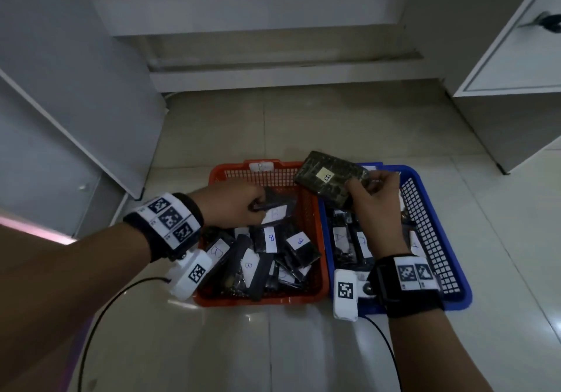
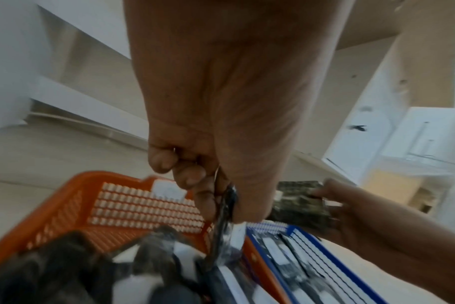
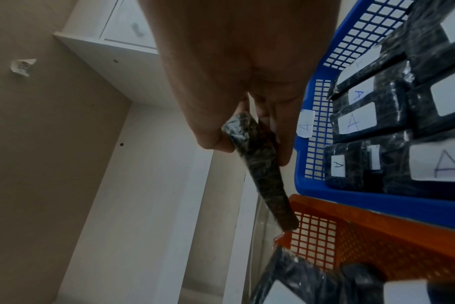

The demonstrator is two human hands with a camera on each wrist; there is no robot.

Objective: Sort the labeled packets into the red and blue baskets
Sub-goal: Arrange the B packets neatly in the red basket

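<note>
A red basket (image 1: 314, 240) holds several dark packets labelled B. Beside it on the right, a blue basket (image 1: 425, 209) holds dark packets labelled A (image 3: 356, 121). My left hand (image 1: 243, 206) is over the red basket and pinches a thin dark packet with a white label (image 1: 277, 209), seen edge-on in the left wrist view (image 2: 225, 207). My right hand (image 1: 373, 200) holds a dark packet with a yellow B label (image 1: 329, 179) above the two baskets' shared far corner, thumb on top, fingers beneath (image 3: 260, 164).
The baskets stand on a glossy tiled floor (image 1: 273, 346). A white cabinet (image 1: 516, 57) rises at the right, a grey panel (image 1: 76, 103) at the left, a low shelf (image 1: 273, 63) behind. Sensor cables trail from both wrists.
</note>
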